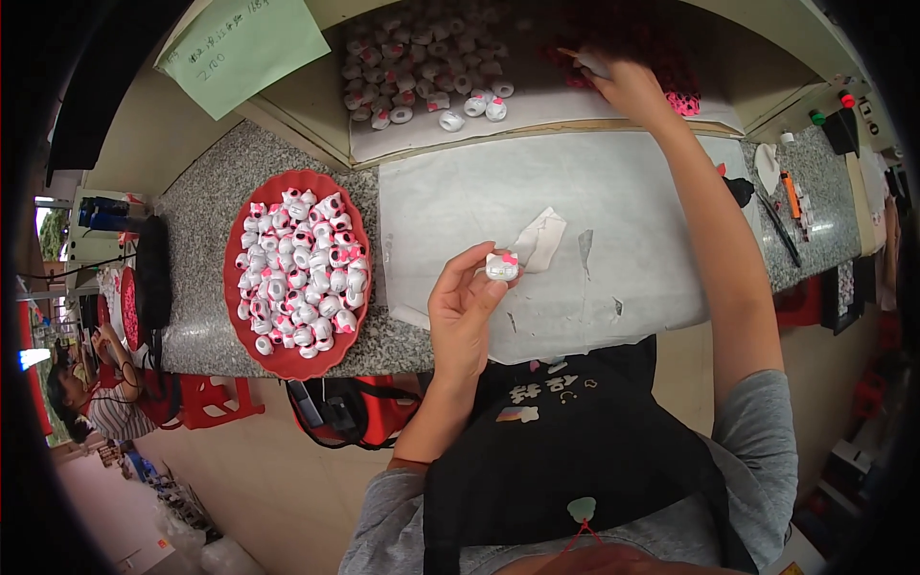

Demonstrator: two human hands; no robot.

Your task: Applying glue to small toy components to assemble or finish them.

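Observation:
My left hand point(464, 311) is closed on a small white cat-head piece point(501, 267) with a pink bow, held up above the paper sheet between thumb and fingers. Into the shadowed shelf at the back right reaches my right hand point(628, 88), close to a spread of small bright pink pieces point(682, 103). From its fingers sticks out a thin light-brown stick point(567, 52), with something whitish at the fingertips. Shadow hides the details there. A folded scrap of white cloth or paper point(542, 240) lies just beyond my left hand.
A red scalloped tray point(359, 331) piled with white-and-pink pieces stands at left. More white pieces point(422, 67) fill the shelf's left side. White paper point(632, 192) covers the granite counter. An orange-handled tool point(791, 195) and a black pen-like tool point(781, 230) lie at right.

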